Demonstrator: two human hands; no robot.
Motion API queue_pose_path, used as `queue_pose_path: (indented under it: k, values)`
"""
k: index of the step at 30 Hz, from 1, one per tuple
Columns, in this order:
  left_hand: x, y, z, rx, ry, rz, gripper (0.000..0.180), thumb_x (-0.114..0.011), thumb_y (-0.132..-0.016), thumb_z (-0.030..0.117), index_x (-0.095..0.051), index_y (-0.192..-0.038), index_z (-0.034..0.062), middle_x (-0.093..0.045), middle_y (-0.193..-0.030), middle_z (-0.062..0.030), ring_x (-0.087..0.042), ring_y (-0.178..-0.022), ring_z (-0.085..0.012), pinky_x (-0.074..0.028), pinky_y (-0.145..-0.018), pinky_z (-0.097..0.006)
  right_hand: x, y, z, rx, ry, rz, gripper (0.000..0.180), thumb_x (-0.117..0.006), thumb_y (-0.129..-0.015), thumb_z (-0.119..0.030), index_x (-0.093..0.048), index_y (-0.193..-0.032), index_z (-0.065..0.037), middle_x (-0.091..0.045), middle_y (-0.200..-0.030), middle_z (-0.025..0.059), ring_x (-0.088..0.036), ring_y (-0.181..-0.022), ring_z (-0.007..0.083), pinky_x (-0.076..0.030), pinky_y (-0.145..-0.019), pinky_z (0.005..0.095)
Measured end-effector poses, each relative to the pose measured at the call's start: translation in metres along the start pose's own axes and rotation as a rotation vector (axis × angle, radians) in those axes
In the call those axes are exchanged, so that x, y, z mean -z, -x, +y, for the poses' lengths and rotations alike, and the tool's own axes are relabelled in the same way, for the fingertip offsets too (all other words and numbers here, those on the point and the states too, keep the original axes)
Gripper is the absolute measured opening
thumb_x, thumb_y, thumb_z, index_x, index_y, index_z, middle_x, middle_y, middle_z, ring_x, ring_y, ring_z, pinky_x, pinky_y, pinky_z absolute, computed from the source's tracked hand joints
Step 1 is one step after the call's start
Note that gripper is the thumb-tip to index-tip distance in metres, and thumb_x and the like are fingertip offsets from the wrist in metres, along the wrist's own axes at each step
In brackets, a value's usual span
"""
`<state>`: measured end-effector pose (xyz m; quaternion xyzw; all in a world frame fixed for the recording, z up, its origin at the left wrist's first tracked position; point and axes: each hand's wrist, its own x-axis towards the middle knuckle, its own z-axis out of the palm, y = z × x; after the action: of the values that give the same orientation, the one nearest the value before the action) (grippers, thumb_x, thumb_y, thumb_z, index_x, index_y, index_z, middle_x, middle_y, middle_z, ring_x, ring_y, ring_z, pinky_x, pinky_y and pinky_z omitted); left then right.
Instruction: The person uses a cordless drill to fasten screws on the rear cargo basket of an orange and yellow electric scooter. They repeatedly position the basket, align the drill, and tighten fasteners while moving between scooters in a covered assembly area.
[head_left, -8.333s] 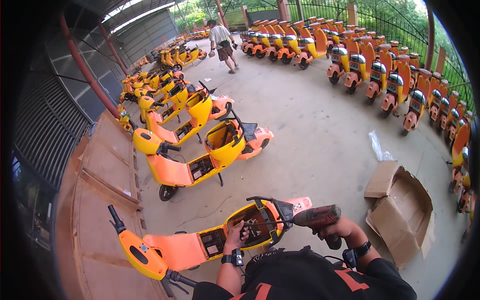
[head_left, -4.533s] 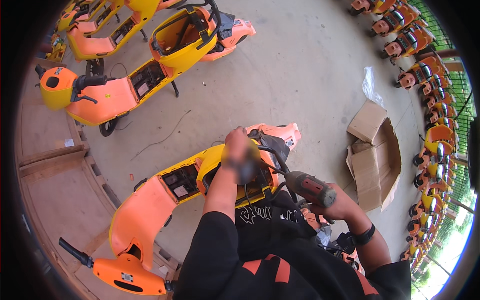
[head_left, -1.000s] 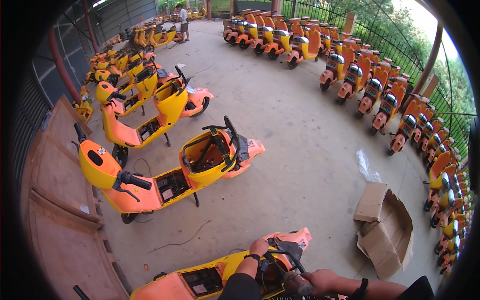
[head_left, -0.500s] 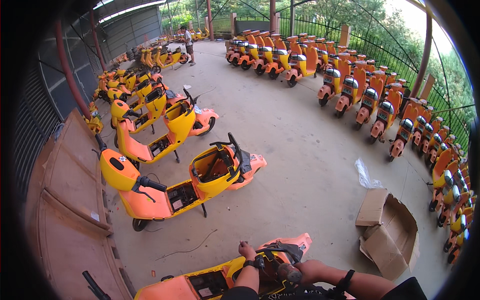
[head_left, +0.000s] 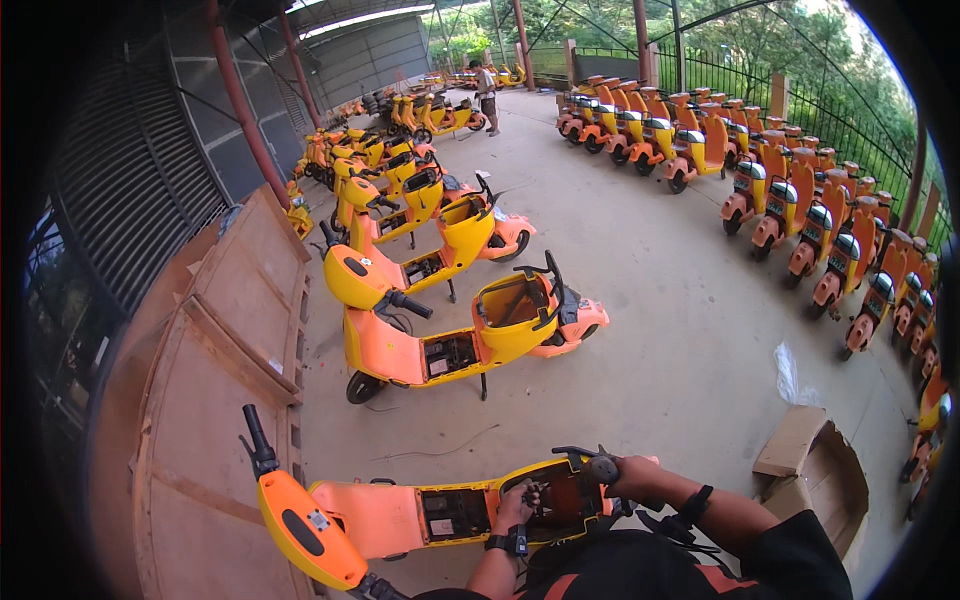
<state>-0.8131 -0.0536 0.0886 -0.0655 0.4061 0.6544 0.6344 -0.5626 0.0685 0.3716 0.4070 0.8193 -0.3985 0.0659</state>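
A yellow and orange scooter [head_left: 372,515] stands right in front of me, its handlebar to the left and its seat compartment [head_left: 565,500] uncovered. My left hand [head_left: 515,507] reaches into the compartment's front side, fingers curled; whatever they hold is too small to make out. At the compartment's rear rim, my right hand [head_left: 635,478] is closed round a dark, round-ended tool [head_left: 603,470], whose kind I cannot tell. An open bay with dark parts [head_left: 455,515] lies in the footboard, left of my left hand.
Another opened scooter [head_left: 400,345] stands just beyond, with more in a row behind. Wooden crates [head_left: 215,440] line the left. To the right lie a cardboard box [head_left: 815,465] and clear plastic wrap [head_left: 790,375]. Rows of scooters [head_left: 770,215] fill the far right. A person [head_left: 486,95] stands far off.
My view has swung left, bringing the near scooter's handlebar into sight. My left hand has gone from above the scooter down into the compartment. The right hand still grips the dark tool.
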Motion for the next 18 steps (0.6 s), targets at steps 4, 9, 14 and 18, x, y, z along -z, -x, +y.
queue_pose_path:
  k: [4,9,14,18]
  values:
    - [-0.018,0.049,-0.012,-0.089,0.135,-0.083,0.014,-0.051,-0.099,0.015,-0.06,-0.102,0.0033,-0.062,-0.083,-0.009,-0.059,-0.072,-0.0212,-0.046,-0.059,-0.031,0.027,0.041,0.007,-0.131,-0.183,-0.162,0.045,-0.07,-0.074,-0.014,-0.065,-0.117,-0.003,-0.07,-0.093,0.0081,-0.065,-0.082,0.017,-0.052,-0.07,0.0315]
    - [-0.034,0.111,-0.022,-0.103,0.187,-0.181,0.023,-0.057,-0.099,0.034,-0.058,-0.1,0.0105,-0.057,-0.08,-0.0041,-0.054,-0.07,-0.0166,-0.041,-0.057,-0.028,0.05,0.106,0.024,0.231,-0.751,-0.154,0.066,-0.058,-0.069,0.006,-0.053,-0.134,-0.001,-0.064,-0.118,0.0068,-0.062,-0.094,0.0152,-0.054,-0.071,0.0293]
    - [-0.081,0.156,-0.019,-0.188,0.139,-0.112,0.021,-0.054,-0.101,0.029,-0.059,-0.105,0.0097,-0.053,-0.08,-0.0027,-0.051,-0.071,-0.0154,-0.041,-0.059,-0.027,0.048,0.162,0.082,0.091,-0.999,-0.043,0.05,-0.064,-0.065,-0.001,-0.061,-0.115,-0.001,-0.064,-0.091,0.0108,-0.065,-0.072,0.0202,-0.053,-0.06,0.0326]
    - [-0.092,0.178,-0.015,-0.229,-0.009,-0.083,0.024,-0.05,-0.102,0.023,-0.057,-0.114,0.0041,-0.052,-0.08,-0.0019,-0.05,-0.069,-0.0143,-0.041,-0.057,-0.026,0.04,0.186,0.089,0.163,-1.151,-0.032,0.05,-0.069,-0.065,-0.006,-0.061,-0.114,-0.001,-0.065,-0.088,0.011,-0.064,-0.067,0.0205,-0.053,-0.059,0.0337]
